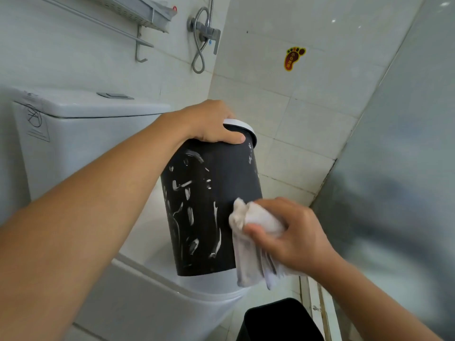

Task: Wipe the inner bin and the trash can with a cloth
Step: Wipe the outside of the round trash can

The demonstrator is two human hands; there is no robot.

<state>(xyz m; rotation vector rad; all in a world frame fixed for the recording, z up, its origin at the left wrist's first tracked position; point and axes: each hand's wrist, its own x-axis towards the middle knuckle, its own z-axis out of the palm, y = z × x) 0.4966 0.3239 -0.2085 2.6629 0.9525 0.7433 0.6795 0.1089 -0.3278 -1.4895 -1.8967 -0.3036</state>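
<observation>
Mid-frame, the left hand (211, 124) gripped the rim of the black trash can (209, 205) (streaked wet) while the right hand (290, 232), fingers clamped on the cloth (256, 242), pressed its side; overlapping downward strokes would probably clear those streaks

Tiled bathroom in pale grey-white, evenly and softly lit. White toilet (81, 148) at left, cistern lid topped by a flush button (115, 96), a faint sticker on the cistern's side. Above, a metal shelf (138, 11) with towel rail (98, 23) fixed to the wall. Chrome shower mixer (205, 30) in the corner, hose looped below. Foot-shaped warning sticker (294, 57) on the far wall (red and yellow). Frosted glass panel (398, 168) along the right.
</observation>
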